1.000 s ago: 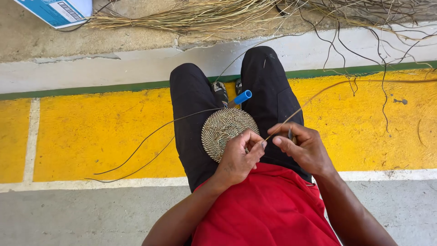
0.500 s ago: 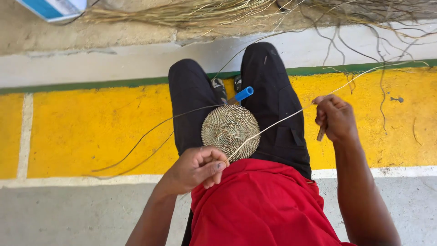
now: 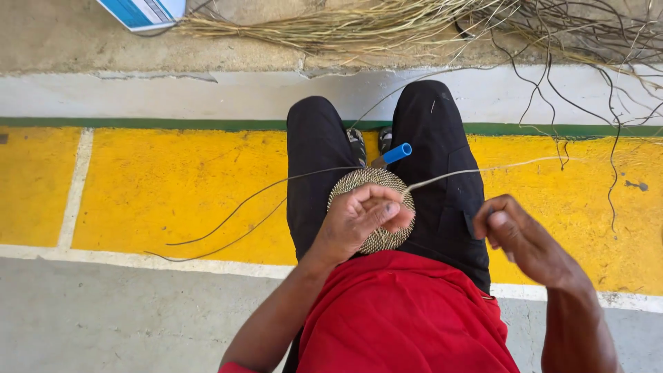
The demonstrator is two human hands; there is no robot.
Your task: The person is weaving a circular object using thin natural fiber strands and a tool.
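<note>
— Woven straw, coiled flat into a round tan disc, rests on the lap, over the black trousers. Who holds it?

— Its holder is the left hand, lying on top of the disc with fingers curled over the near edge, thumb pressed on the weave.

— And the other hand?

— To the right of the disc, the right hand is closed into a loose fist around a pale thin straw strand that runs from the disc's right edge out over the yellow painted floor. Whether it also grips a tool I cannot tell.

— Any package about?

— Far above and left of the disc, a blue and white flat box lies on bare concrete, cut off by the top edge; its print is too small to make out.

— What else is near?

— Just above the disc, between the knees, a blue-capped tool handle pokes out, its lower part hidden. Further up lies a bundle of dry straw, with dark twigs tangled to its right.
</note>
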